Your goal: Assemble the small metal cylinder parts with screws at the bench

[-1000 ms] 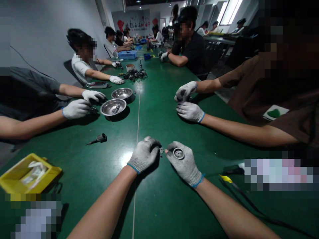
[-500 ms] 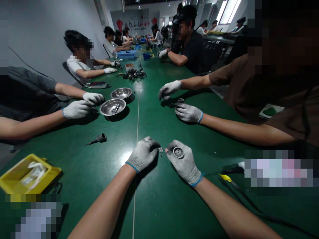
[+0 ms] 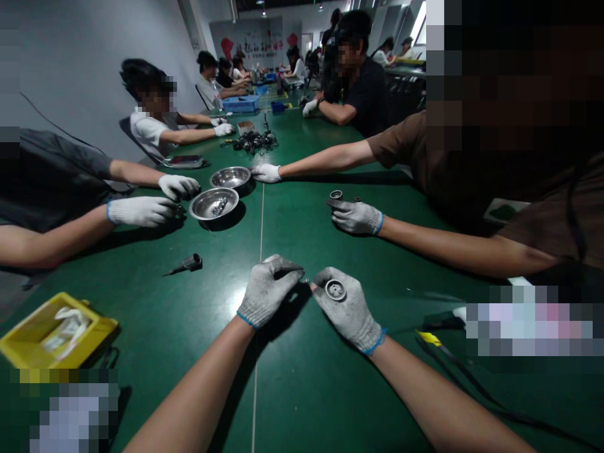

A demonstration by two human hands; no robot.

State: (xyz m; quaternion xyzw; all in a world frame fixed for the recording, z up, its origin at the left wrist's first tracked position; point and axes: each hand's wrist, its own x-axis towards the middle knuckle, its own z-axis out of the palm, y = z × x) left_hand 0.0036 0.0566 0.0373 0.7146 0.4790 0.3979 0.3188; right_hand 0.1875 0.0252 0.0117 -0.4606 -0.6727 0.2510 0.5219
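Note:
Both my hands wear grey knit gloves and hover over the green table (image 3: 292,402). My right hand (image 3: 346,308) lies palm up and cradles a round grey metal part (image 3: 335,290) with a recessed face. My left hand (image 3: 267,289) is curled, its fingertips pinched on a tiny metal piece (image 3: 306,280) right beside the round part. What else the left hand holds is hidden by the glove.
A yellow tray (image 3: 51,330) sits at the near left, a dark plug-like part (image 3: 189,263) beyond it. Two steel bowls (image 3: 214,202) stand mid-table. A co-worker's gloved hand (image 3: 267,173) reaches to them; another (image 3: 356,217) holds a round part. A yellow-tipped cable (image 3: 438,346) lies right.
My left hand has lifted slightly and brought its pinched fingertips to the round part. The small pieces on the table between my hands are gone. The co-worker on the right has stretched an arm across to the bowls.

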